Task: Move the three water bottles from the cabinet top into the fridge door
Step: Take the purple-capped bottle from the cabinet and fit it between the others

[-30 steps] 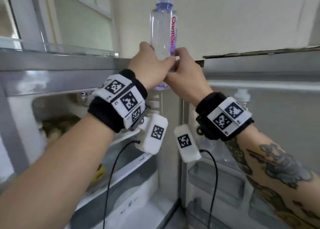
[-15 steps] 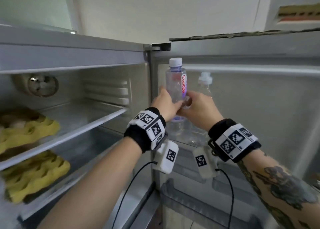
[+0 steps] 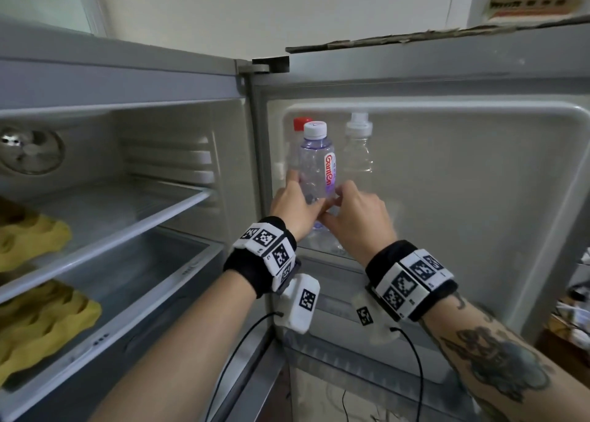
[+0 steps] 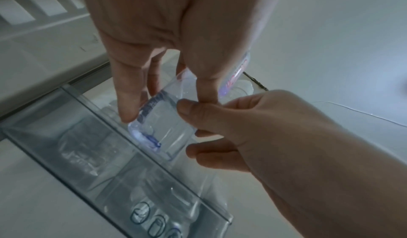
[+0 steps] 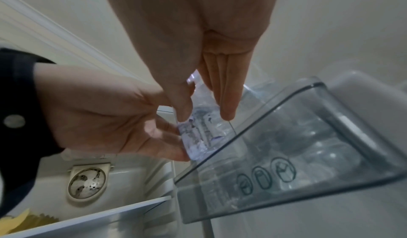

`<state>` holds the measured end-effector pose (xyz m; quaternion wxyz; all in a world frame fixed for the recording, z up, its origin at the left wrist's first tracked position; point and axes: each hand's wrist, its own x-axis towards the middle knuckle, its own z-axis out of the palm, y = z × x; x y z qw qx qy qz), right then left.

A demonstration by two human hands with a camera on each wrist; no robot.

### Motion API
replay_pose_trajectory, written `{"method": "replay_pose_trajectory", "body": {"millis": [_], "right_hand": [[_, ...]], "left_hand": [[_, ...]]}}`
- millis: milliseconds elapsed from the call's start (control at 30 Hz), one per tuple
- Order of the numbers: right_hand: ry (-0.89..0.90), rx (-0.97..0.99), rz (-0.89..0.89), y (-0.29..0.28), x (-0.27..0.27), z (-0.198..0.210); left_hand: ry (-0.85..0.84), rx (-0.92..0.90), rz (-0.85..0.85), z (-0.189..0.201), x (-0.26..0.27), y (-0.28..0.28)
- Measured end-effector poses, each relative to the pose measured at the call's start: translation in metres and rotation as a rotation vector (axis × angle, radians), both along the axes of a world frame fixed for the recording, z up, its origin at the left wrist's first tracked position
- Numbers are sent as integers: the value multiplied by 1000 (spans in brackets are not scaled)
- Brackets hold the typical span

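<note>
A clear water bottle [image 3: 316, 169] with a white cap and a red-lettered label stands upright in both hands in front of the open fridge door. My left hand [image 3: 293, 204] grips its lower left side and my right hand [image 3: 351, 214] its lower right. In the left wrist view the bottle [image 4: 160, 120] hangs with its base just over the front rim of the clear door shelf [image 4: 99, 154]. The right wrist view shows thumb and fingers of my right hand [image 5: 204, 115] pinching the bottle [image 5: 202, 137]. A red-capped bottle [image 3: 300, 124] and a white-capped bottle [image 3: 359, 147] stand in that shelf behind it.
The fridge body is open at the left, with glass shelves [image 3: 127, 230], yellow egg trays [image 3: 32, 239] and a round fan [image 3: 30, 150]. A lower door shelf [image 3: 351, 354] sits under my wrists. Clutter shows at the far right edge [image 3: 574, 310].
Both hands have brought the bottle down from the cabinet top to the fridge door's upper shelf. It now sits lower and closer to the two bottles standing there.
</note>
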<state>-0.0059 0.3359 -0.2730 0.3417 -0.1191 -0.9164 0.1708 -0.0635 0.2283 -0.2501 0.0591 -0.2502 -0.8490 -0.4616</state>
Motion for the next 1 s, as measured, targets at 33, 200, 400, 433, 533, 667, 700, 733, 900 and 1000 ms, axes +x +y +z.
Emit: {"method": "replay_pose_trajectory", "body": {"millis": [33, 200, 400, 433, 533, 667, 700, 733, 900, 1000], "right_hand": [[-3, 2, -8, 1, 2, -1], [-145, 103, -77, 1, 8, -11], [-147, 129, -104, 5, 5, -12], [-150, 130, -103, 6, 5, -12], [-160, 153, -113, 7, 8, -11], [-169, 160, -117, 8, 12, -11], [-170, 159, -113, 8, 12, -11], [-170, 153, -110, 8, 13, -10], [-149, 110, -87, 10, 13, -13], [-131, 93, -80, 10, 12, -16]], "left_hand": [[0, 5, -9, 0, 0, 0], [2, 14, -10, 0, -2, 7], [-8, 53, 16, -3, -5, 14], [-9, 68, 23, -4, -5, 15], [-5, 93, 32, -7, -6, 19], [12, 79, 33, -8, -8, 23], [13, 79, 34, -9, -8, 24], [10, 74, 36, -9, -8, 25], [21, 12, 64, -7, -10, 22], [35, -56, 81, -2, -13, 21]]}}
